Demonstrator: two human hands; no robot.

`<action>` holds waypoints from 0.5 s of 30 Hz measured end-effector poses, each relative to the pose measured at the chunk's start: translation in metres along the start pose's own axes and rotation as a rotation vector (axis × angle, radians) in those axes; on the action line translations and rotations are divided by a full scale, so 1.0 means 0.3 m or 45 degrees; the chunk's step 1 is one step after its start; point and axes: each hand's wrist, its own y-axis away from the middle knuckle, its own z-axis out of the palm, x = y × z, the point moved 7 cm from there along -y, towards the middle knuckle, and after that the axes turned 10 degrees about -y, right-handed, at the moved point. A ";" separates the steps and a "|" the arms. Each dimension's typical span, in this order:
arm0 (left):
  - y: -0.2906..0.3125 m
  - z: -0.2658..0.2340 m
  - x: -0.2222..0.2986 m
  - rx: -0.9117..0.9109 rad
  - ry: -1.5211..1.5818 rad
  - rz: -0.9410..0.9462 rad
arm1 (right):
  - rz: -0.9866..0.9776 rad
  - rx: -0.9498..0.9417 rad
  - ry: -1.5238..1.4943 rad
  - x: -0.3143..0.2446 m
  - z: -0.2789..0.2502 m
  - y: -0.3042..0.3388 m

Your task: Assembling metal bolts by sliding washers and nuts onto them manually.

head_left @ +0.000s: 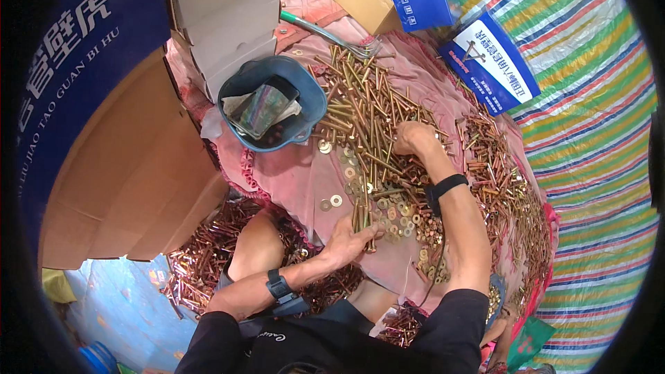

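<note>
Blue basin of flat items; left hand closed round long bolts, right hand curled, hold unclear

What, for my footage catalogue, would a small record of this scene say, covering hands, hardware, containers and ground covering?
Left hand: the left hand holds a bundle of long bolts
Right hand: the right hand is at the bolt pile; its fingertips are hidden, so its grip is unclear
Washers: loose washers lie between and around the hands
Containers: blue tub with flat items inside, ahead to the left; blue-and-white box, ahead to the right
Ground covering: pink cloth under the bolt pile; striped sheet on the right
</note>
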 end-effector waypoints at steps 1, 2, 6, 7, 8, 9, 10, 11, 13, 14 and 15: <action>-0.008 -0.006 -0.002 0.001 0.002 0.004 | -0.014 -0.132 0.050 0.003 0.021 -0.014; -0.018 -0.008 -0.007 -0.031 -0.021 0.012 | 0.024 -0.042 -0.017 0.053 0.014 0.003; -0.016 -0.008 -0.007 -0.037 -0.080 -0.010 | -0.243 0.328 -0.388 0.162 0.008 0.085; -0.016 -0.017 -0.011 -0.036 -0.077 -0.017 | -0.242 0.320 -0.389 0.161 0.017 0.129; -0.016 -0.025 -0.016 -0.034 -0.079 -0.027 | -0.327 0.471 -0.643 0.172 -0.011 0.195; -0.017 -0.024 -0.017 -0.034 -0.079 -0.033 | -0.411 0.625 -0.893 0.177 -0.057 0.285; -0.010 -0.015 -0.002 0.001 0.006 -0.057 | -0.453 0.723 -0.848 0.176 -0.087 0.377; -0.014 -0.019 -0.001 -0.003 0.006 -0.061 | -0.448 0.721 -0.849 0.192 -0.076 0.432; -0.014 -0.025 -0.012 -0.109 0.059 -0.115 | -0.318 0.564 -1.008 0.260 -0.006 0.508; -0.016 -0.016 -0.012 -0.126 0.120 -0.127 | -0.302 0.568 -1.003 0.308 0.036 0.558; -0.016 -0.010 -0.012 -0.138 0.119 -0.130 | -0.388 0.573 -0.884 0.340 0.089 0.607</action>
